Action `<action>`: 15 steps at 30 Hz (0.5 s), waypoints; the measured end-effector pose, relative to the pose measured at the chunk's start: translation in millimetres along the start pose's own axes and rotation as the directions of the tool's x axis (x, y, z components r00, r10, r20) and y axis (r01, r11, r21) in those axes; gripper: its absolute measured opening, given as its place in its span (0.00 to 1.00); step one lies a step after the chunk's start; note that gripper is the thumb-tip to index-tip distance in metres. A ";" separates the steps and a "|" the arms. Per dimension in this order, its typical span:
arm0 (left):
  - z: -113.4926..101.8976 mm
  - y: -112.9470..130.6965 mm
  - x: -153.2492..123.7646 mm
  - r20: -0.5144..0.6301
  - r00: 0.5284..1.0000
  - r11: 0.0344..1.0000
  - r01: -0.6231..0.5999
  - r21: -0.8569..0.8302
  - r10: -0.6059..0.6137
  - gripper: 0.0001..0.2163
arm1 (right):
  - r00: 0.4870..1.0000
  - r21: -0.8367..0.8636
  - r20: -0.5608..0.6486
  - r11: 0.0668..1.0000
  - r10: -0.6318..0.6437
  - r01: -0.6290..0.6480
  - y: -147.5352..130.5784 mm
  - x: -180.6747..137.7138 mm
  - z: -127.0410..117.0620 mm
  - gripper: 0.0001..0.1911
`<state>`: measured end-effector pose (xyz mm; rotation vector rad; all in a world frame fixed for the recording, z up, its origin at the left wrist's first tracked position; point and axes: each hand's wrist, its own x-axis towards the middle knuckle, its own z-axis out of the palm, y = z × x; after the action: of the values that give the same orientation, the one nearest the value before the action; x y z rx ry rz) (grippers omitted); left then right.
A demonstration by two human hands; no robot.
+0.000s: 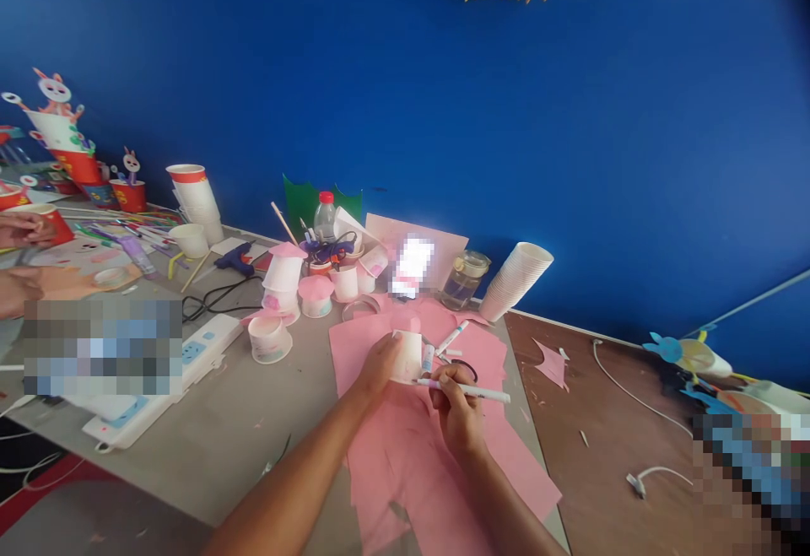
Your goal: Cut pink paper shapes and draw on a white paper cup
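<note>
My left hand (pixel 378 364) is closed round a small white paper cup (pixel 407 355), which it holds on its side over pink paper sheets (pixel 405 455). My right hand (pixel 456 408) grips a white marker pen (pixel 468 389) whose tip touches the cup's lower edge. A second marker (pixel 451 337) and a dark loop-shaped item (pixel 467 368) lie on the pink paper just beyond the cup.
Behind stand decorated paper cups (pixel 283 273), a plastic bottle (pixel 325 217), a glass jar (pixel 464 279) and a leaning stack of white cups (pixel 519 279). A white power strip (pixel 170 379) and a glue gun (pixel 234 259) lie at left. Another person's hand (pixel 22 229) works at far left.
</note>
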<state>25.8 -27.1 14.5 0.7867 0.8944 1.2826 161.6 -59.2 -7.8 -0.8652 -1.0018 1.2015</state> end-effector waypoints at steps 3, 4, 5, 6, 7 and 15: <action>0.4 0.7 -1.0 0.005 1.000 1.000 0.008 0.007 -0.008 0.19 | 1.000 -0.054 0.028 0.998 -0.013 0.014 2.5 -0.4 -2.7 0.12; 0.6 0.8 -1.2 0.007 1.000 1.000 0.011 0.008 -0.011 0.19 | 0.999 -0.066 0.034 0.998 -0.015 0.017 2.9 -0.5 -3.1 0.12; 0.9 0.9 -1.4 0.009 1.000 1.000 0.009 0.011 -0.009 0.19 | 0.999 -0.074 0.038 0.997 -0.015 0.018 3.1 -0.6 -3.2 0.12; 1.2 1.0 -1.6 0.011 1.000 1.000 0.006 0.014 -0.006 0.19 | 0.999 -0.077 0.040 0.997 -0.015 0.018 2.9 -0.7 -3.0 0.12; 1.4 1.0 -1.7 0.009 1.000 1.000 0.004 0.018 -0.004 0.19 | 0.999 -0.078 0.039 0.997 -0.016 0.019 2.6 -0.8 -2.5 0.12; 0.3 -0.8 0.3 0.002 1.000 1.000 0.008 0.030 -0.008 0.21 | 1.000 0.012 -0.024 1.000 -0.005 0.006 0.0 0.7 0.8 0.13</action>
<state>26.5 -26.9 14.0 0.8070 0.9156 1.2638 160.9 -58.5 -7.4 -0.8646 -0.9765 1.1890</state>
